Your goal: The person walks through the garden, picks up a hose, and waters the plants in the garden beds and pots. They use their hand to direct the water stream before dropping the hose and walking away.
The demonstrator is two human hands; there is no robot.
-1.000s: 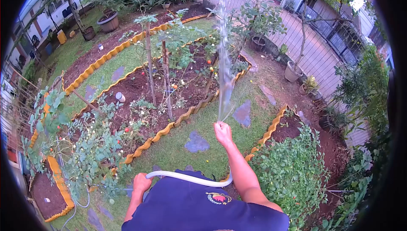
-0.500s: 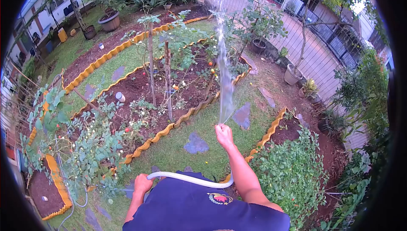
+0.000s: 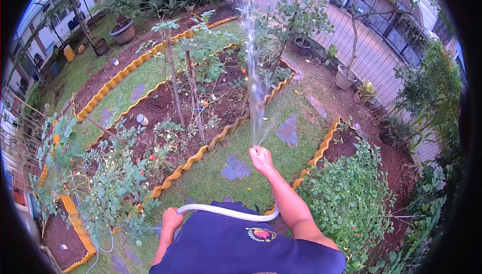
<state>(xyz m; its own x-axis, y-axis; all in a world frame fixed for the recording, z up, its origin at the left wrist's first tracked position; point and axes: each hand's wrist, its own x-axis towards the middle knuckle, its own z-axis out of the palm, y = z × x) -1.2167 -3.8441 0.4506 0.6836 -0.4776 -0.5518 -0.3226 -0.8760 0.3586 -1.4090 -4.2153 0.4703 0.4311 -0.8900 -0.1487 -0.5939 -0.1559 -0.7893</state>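
Observation:
A pale hose (image 3: 228, 211) curves across the front of my dark shirt. My left hand (image 3: 172, 218) is closed round it at the lower left of the shirt. Stretched forward, my right hand (image 3: 261, 158) is closed at the hose's outlet end, which the fingers hide. From that fist a spray of water (image 3: 253, 73) shoots away from me, over the grass and past the bed with tomato plants.
Wavy yellow edging (image 3: 188, 161) borders the soil beds. Wooden stakes (image 3: 194, 93) stand among the tomato plants. Leafy plants (image 3: 346, 193) fill the bed at the right. Flat stones (image 3: 236, 167) lie in the grass. Potted plants (image 3: 345, 77) line the wire fence.
My right hand and the water spray have shifted slightly left in the view. My left hand sits slightly further right. Both hands keep their hold.

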